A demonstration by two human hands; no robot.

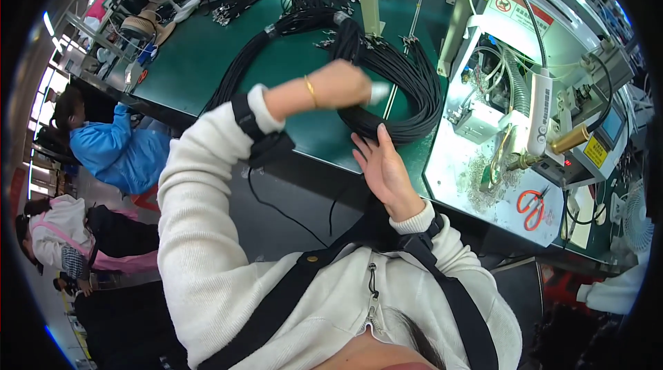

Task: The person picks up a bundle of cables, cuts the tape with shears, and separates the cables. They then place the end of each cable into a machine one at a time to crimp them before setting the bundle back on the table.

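Black cable bundle (429, 93) is lying looped on the worktop (179, 80), long axis running away, bend facing me. My open right hand (387, 173) is pointing forward beside it; left hand (347, 84) is showing blurred, grip unclear.

Sign (528, 14) with red prohibition circle (503, 4) on machine (532, 46); yellow label (595, 152) on control box (610, 140); lettering (546, 109) on white bar (539, 90).
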